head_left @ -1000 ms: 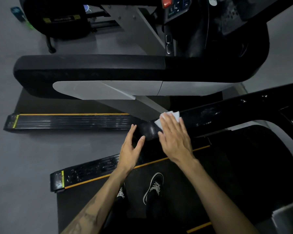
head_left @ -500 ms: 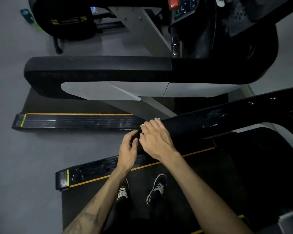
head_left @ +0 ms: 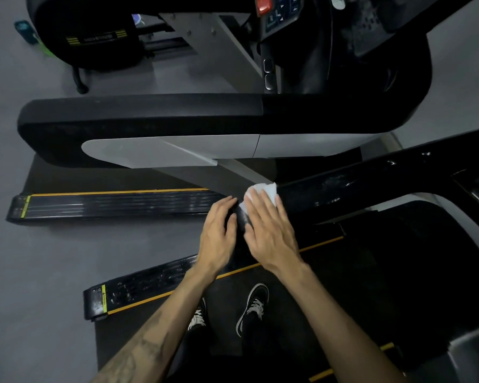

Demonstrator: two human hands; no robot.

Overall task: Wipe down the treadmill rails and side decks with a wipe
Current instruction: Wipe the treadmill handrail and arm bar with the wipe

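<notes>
Reappeared wipe (head_left: 266,190) (half hidden) under flat right hand (head_left: 271,233); left hand (head_left: 219,233) flat against rail (head_left: 357,183).

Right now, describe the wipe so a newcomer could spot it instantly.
Find the glossy black handrail slanting in from the right edge. At its rounded end the right hand presses flat on a small wipe, the left hand beside it. It shows as a white corner past the fingertips, brighter than the grey panels behind.

Grey floor (head_left: 39,258), near treadmill (head_left: 150,288), neighbouring treadmill (head_left: 122,205) on black mat (head_left: 56,175)
</notes>
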